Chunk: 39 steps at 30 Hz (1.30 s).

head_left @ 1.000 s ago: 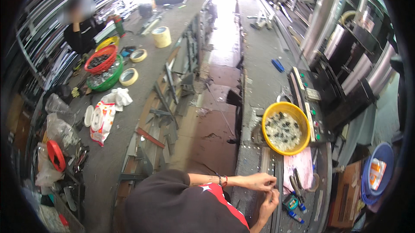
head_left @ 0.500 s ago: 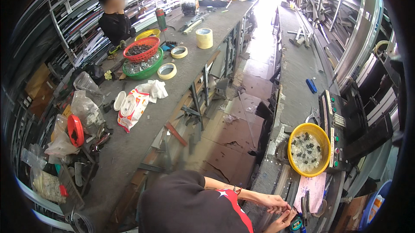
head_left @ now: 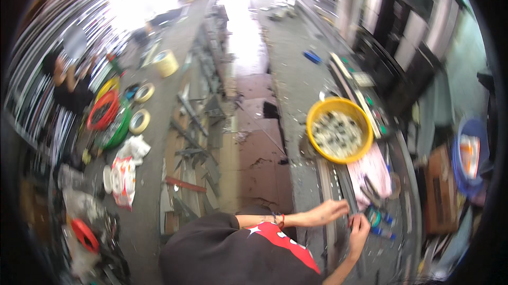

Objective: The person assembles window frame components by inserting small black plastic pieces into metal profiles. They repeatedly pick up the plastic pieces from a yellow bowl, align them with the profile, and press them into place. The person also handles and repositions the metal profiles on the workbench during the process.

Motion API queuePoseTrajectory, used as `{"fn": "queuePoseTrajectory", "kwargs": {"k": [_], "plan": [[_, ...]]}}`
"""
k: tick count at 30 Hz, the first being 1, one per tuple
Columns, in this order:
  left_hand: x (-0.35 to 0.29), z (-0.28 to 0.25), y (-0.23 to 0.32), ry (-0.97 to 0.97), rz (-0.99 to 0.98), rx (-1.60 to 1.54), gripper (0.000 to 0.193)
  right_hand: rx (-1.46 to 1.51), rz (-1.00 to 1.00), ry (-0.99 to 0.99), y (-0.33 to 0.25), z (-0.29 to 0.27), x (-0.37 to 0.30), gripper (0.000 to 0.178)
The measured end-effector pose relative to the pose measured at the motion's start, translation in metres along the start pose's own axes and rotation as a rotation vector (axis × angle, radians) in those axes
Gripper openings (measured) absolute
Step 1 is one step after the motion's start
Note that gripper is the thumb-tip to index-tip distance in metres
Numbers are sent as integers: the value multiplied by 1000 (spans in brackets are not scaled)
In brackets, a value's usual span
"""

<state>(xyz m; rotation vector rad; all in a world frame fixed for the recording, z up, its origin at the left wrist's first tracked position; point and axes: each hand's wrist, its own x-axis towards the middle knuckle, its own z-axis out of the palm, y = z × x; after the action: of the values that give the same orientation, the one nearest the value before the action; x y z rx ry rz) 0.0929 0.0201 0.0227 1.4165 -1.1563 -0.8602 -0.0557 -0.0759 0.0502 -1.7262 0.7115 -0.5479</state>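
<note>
My left hand reaches in from the left over the workbench, its fingers bent down and drawn together above a long dark metal strip. Close by on its right, my right hand has its fingers curled in a pinch at the same strip. Blur hides whatever small thing either hand may hold. Beyond them a yellow basket contains many small white and black pieces. A pink paper sheet lies below the basket, with pliers on it. A teal tape measure rests beside my right hand.
Blue-handled tools lie right of the tape measure. Farther up the bench are a blue tool and a machine with green buttons. Across the aisle, the left bench holds tape rolls, baskets and a wipes pack. A person is behind it.
The view has swung to the right, so the bench and basket appear farther left and higher. My hands, together before, are now slightly apart. The person across has raised their hands.
</note>
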Motion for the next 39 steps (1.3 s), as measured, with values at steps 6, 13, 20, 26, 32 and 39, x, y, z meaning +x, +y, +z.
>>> {"fn": "queuePoseTrajectory", "kwargs": {"k": [6, 13, 20, 26, 32, 39], "plan": [[7, -1, 9, 99, 17, 39, 17, 310, 24, -32, 5, -2, 0, 24], [4, 1, 21, -155, 162, 216, 18, 747, 217, 63, 16, -2, -4, 20], [7, -9, 28, -385, 301, 365, 17, 1162, 300, 27, 12, -2, -3, 22], [32, -8, 27, -507, 237, 238, 16, 832, 258, 284, 8, -8, -26, 24], [30, 18, 25, -783, 368, 281, 18, 1129, 163, 458, 19, -11, -82, 20], [49, -14, 15, -380, 354, 339, 36, -309, 403, 1021, 35, -35, -169, 30]]}}
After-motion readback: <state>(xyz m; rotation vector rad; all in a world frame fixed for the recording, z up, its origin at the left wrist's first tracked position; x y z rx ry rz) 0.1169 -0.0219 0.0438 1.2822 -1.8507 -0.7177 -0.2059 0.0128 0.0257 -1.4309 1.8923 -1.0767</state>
